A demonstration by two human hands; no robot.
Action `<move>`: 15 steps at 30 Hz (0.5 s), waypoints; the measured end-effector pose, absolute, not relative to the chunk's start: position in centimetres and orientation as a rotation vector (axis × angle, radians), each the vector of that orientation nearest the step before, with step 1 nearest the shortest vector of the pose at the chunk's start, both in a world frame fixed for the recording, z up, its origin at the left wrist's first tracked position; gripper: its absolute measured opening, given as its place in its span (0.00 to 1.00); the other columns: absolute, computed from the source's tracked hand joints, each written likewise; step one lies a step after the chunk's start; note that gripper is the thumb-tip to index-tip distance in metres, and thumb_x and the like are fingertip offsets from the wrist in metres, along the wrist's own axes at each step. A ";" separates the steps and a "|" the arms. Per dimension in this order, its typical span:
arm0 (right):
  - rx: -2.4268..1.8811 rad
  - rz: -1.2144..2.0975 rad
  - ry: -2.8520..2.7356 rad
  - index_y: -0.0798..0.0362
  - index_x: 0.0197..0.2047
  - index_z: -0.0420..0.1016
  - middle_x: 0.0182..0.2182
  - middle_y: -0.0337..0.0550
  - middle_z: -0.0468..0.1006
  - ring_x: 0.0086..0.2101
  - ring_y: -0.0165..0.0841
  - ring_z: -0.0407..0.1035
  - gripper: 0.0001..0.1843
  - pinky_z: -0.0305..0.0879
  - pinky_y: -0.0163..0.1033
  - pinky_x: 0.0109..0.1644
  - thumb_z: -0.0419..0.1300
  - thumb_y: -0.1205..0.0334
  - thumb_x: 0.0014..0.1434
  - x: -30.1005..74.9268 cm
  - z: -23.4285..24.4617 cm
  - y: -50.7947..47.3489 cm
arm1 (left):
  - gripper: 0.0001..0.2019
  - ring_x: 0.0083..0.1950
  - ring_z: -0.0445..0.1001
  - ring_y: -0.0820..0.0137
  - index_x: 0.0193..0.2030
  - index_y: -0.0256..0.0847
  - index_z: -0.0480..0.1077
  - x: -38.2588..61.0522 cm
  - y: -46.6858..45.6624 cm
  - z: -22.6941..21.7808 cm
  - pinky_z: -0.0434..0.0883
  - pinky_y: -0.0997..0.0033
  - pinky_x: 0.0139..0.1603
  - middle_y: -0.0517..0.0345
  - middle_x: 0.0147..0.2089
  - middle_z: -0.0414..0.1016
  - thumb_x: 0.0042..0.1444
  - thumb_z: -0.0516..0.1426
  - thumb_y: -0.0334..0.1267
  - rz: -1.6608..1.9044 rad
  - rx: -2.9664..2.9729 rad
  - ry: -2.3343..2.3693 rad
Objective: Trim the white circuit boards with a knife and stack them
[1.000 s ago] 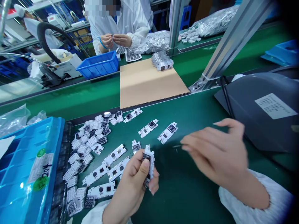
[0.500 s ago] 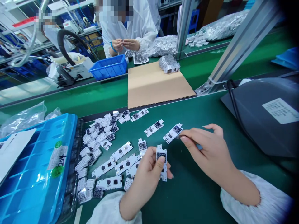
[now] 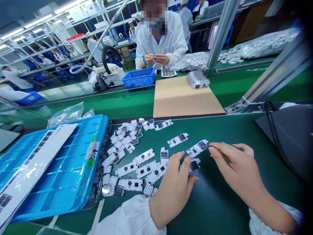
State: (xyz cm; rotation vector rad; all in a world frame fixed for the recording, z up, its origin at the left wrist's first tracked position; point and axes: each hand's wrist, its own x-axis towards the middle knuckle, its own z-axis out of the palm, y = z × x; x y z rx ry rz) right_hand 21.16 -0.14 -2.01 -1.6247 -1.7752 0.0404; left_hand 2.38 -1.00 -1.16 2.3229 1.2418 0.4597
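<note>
My left hand (image 3: 174,184) is over the green table with its fingers apart. Right at its index finger and thumb lies a white circuit board with a black dotted block (image 3: 195,165), partly hidden by the hand. My right hand (image 3: 234,166) has thumb and index finger pinched at the tab end of another such circuit board (image 3: 196,148); what is between the fingertips is too small to make out. Two more boards with black blocks, one upper (image 3: 178,140) and one beside my left fingers (image 3: 164,155), lie close by. Several longer white boards (image 3: 146,169) lie left of my left hand.
A pile of small white and black dotted blocks (image 3: 124,137) spreads beside a blue compartment tray (image 3: 70,182) with a white strip (image 3: 36,173) across it. Beyond are a cardboard sheet (image 3: 183,101), a blue bin (image 3: 139,78) and a co-worker (image 3: 160,42). A dark grey object (image 3: 288,137) stands right.
My left hand has turned over and lowered the board it held upright; that board now lies flat by its fingers. My right hand stays at its board's end. The view has tilted up and left.
</note>
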 end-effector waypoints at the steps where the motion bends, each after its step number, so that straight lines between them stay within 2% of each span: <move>1: -1.638 0.060 -1.745 0.47 0.37 0.71 0.27 0.35 0.77 0.29 0.32 0.70 0.14 0.51 0.48 0.46 0.47 0.53 0.64 21.3 -2.3 0.0 | 0.17 0.61 0.58 0.57 0.57 0.37 0.60 2.0 -0.9 -0.5 0.62 0.52 0.59 0.44 0.59 0.61 0.61 0.50 0.36 0.489 2.339 1.273; 4: -1.700 0.153 -1.659 0.46 0.39 0.71 0.26 0.36 0.76 0.27 0.33 0.69 0.16 0.54 0.48 0.45 0.46 0.50 0.63 21.5 -3.2 0.6 | 0.10 0.54 0.64 0.58 0.47 0.40 0.66 0.1 -0.5 0.9 0.60 0.46 0.57 0.50 0.49 0.70 0.60 0.51 0.37 0.414 2.262 1.491; 8: -1.783 0.220 -1.619 0.46 0.40 0.71 0.32 0.39 0.78 0.31 0.37 0.68 0.15 0.59 0.46 0.41 0.51 0.47 0.58 21.5 -3.7 1.4 | 0.18 0.53 0.63 0.52 0.48 0.38 0.67 -2.7 0.3 0.6 0.58 0.41 0.54 0.48 0.49 0.70 0.50 0.62 0.35 0.105 2.113 1.672; 10: -1.781 0.214 -1.615 0.47 0.40 0.70 0.34 0.41 0.78 0.32 0.38 0.69 0.16 0.60 0.44 0.37 0.54 0.47 0.54 21.1 -3.5 1.9 | 0.18 0.52 0.64 0.51 0.47 0.37 0.68 -3.7 0.5 0.0 0.58 0.41 0.52 0.47 0.48 0.70 0.47 0.63 0.33 0.102 2.096 1.674; 15: -1.581 0.333 -1.840 0.48 0.37 0.72 0.30 0.41 0.77 0.30 0.36 0.69 0.11 0.62 0.40 0.33 0.57 0.53 0.53 18.3 -1.5 3.8 | 0.09 0.49 0.66 0.55 0.39 0.39 0.69 -4.4 0.4 -0.4 0.57 0.44 0.54 0.51 0.43 0.70 0.49 0.60 0.32 0.245 2.035 1.633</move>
